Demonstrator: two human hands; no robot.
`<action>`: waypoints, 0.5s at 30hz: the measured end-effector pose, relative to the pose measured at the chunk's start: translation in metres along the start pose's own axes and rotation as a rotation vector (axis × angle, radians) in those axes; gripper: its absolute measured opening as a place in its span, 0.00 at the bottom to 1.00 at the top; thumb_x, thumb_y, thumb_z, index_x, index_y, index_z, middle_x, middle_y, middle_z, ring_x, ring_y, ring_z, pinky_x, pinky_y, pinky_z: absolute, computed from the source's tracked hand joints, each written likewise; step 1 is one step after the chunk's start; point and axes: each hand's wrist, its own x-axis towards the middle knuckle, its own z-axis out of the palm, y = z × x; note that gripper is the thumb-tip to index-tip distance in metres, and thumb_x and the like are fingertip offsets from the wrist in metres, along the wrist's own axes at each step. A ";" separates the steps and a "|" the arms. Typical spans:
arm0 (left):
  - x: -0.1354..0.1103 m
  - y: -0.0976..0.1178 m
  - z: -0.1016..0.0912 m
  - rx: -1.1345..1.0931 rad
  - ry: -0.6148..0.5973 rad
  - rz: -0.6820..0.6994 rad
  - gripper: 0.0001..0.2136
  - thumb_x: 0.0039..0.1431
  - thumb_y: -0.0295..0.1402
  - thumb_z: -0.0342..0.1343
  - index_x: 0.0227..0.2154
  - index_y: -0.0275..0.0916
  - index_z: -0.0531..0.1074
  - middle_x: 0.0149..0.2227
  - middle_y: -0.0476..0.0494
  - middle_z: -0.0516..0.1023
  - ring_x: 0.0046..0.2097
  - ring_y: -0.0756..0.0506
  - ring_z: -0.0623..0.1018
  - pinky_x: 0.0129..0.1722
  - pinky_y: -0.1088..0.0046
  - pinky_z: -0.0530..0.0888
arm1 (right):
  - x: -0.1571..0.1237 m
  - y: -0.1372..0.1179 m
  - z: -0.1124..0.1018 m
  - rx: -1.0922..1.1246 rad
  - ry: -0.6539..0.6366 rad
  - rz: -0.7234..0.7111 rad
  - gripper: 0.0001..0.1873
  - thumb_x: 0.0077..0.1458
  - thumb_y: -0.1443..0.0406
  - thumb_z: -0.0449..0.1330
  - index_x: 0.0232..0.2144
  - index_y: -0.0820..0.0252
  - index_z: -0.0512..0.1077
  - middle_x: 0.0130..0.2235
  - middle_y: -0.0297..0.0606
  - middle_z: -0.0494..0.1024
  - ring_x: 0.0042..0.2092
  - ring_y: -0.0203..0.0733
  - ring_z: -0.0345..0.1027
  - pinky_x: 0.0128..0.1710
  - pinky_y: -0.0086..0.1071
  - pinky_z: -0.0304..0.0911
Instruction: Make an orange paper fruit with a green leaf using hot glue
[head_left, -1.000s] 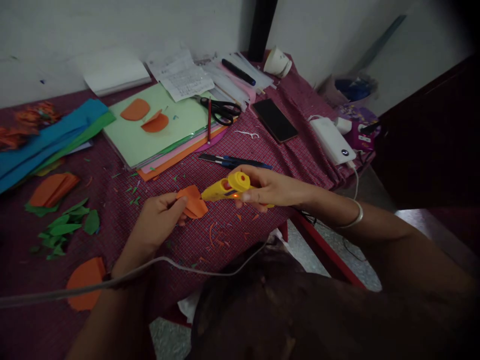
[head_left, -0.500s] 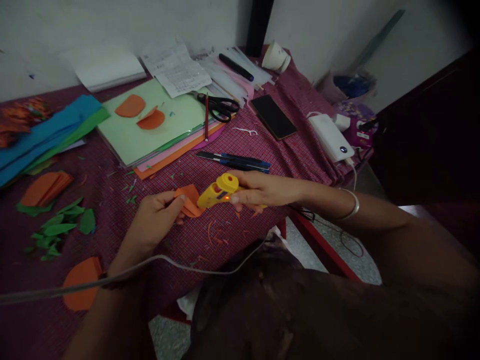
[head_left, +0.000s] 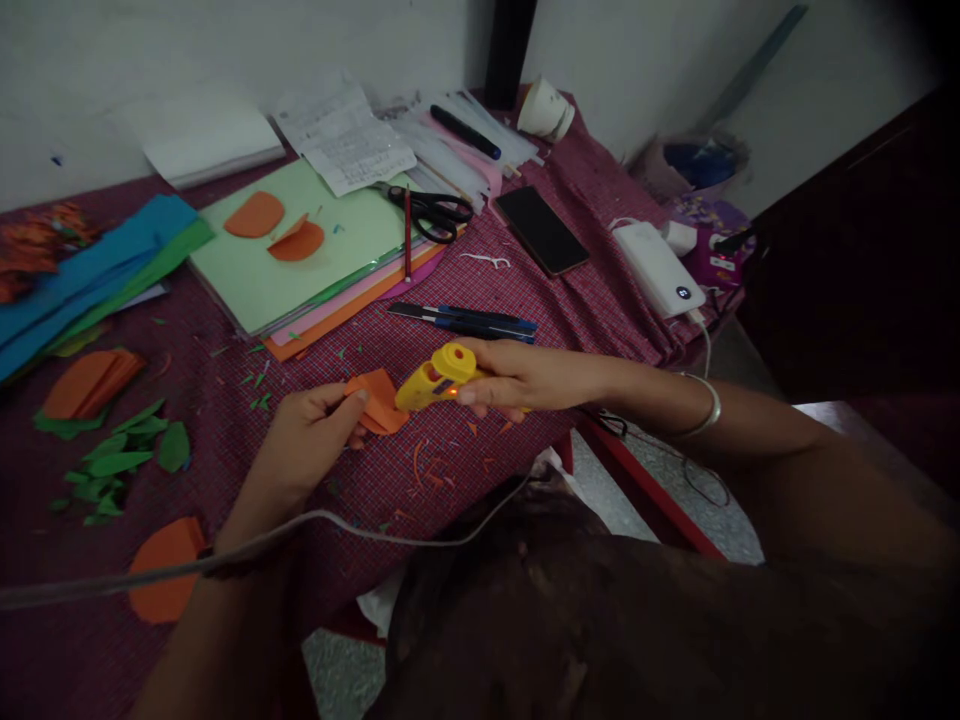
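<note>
Between the thumb and fingers of my left hand (head_left: 319, 430) is a folded piece of orange paper (head_left: 382, 402). My right hand (head_left: 517, 378) is closed around a yellow glue gun (head_left: 439, 378), whose small orange light is lit. The gun's nozzle points left and meets the right edge of the orange paper; whether glue is coming out cannot be seen. Left of my left hand lie cut green paper leaves (head_left: 120, 455) and a stack of orange paper pieces (head_left: 94, 383). Another orange stack (head_left: 165, 570) lies partly behind my left forearm.
Cutter knives (head_left: 465, 322) lie just beyond my right hand. Farther back are scissors (head_left: 431, 212), a phone (head_left: 541, 230), a stack of coloured sheets (head_left: 255, 285) and a white power bank (head_left: 658, 268). A pale cable (head_left: 390, 538) crosses in front of my body.
The view has shifted slightly. Both hands keep their hold, and the nozzle stays at the paper's right edge with hardly any movement.
</note>
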 end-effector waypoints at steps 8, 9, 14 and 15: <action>0.000 0.003 0.000 -0.015 0.009 -0.036 0.11 0.50 0.41 0.58 0.19 0.40 0.75 0.22 0.46 0.77 0.23 0.48 0.73 0.25 0.75 0.73 | 0.013 -0.012 -0.035 -0.558 0.227 -0.190 0.28 0.71 0.49 0.48 0.60 0.65 0.57 0.50 0.49 0.74 0.46 0.42 0.72 0.41 0.32 0.68; 0.000 0.003 0.000 -0.018 0.010 -0.042 0.11 0.49 0.41 0.58 0.19 0.40 0.75 0.21 0.46 0.77 0.23 0.48 0.73 0.25 0.75 0.73 | 0.021 -0.010 -0.042 -0.691 0.278 -0.189 0.29 0.72 0.51 0.47 0.63 0.66 0.54 0.56 0.53 0.72 0.52 0.46 0.70 0.46 0.35 0.67; 0.002 -0.003 -0.002 -0.017 0.001 -0.038 0.11 0.49 0.41 0.59 0.22 0.38 0.77 0.21 0.47 0.77 0.24 0.49 0.73 0.25 0.75 0.73 | 0.066 0.016 -0.067 -1.072 0.351 -0.044 0.33 0.71 0.56 0.47 0.69 0.68 0.44 0.64 0.58 0.63 0.60 0.54 0.64 0.54 0.42 0.63; 0.002 -0.004 -0.002 -0.005 -0.003 -0.016 0.12 0.50 0.42 0.59 0.22 0.38 0.77 0.21 0.47 0.77 0.24 0.49 0.73 0.25 0.75 0.73 | 0.074 0.021 -0.071 -1.087 0.358 -0.036 0.34 0.70 0.57 0.49 0.70 0.68 0.44 0.63 0.57 0.64 0.59 0.53 0.65 0.54 0.41 0.63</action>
